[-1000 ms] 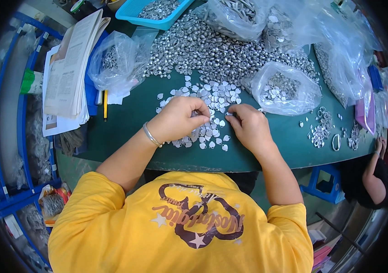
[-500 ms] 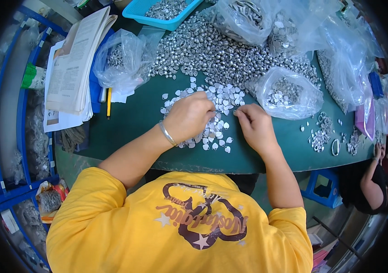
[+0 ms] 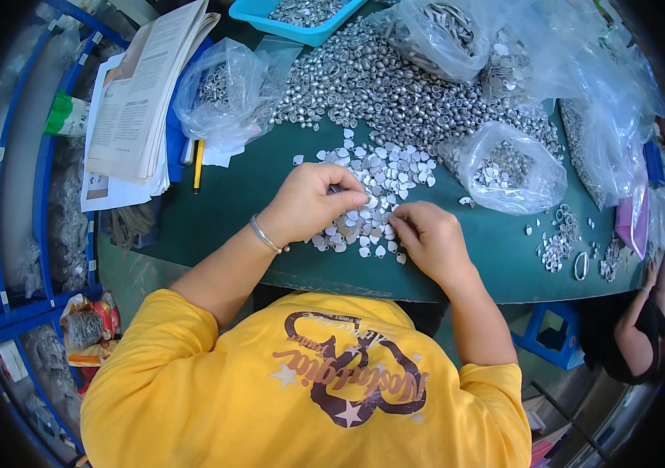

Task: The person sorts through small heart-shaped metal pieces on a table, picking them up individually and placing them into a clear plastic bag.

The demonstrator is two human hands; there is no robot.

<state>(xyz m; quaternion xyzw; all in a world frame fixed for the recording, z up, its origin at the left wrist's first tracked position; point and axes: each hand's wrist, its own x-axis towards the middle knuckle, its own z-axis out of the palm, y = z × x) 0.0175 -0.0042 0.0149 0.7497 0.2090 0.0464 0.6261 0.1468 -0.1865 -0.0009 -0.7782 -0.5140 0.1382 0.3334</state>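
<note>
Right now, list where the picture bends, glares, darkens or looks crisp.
Head view: the front edge of the table and the shelf curve with the fisheye; head view: pale glare on the big bag at upper right; head view: black corners; head view: left hand and right hand fairly crisp.

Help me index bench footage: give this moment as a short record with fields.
Left hand: thumb and forefinger close together over flat heart-shaped pieces; grip unclear
Right hand: fingertips at the pile's right side; grip unclear
Left wrist: metal bangle
Surface: green table
Beyond the flat pieces: large heap of silvery domed pieces
Right of them: open clear bag, partly filled
Far side: light-blue basket of small pieces
</note>
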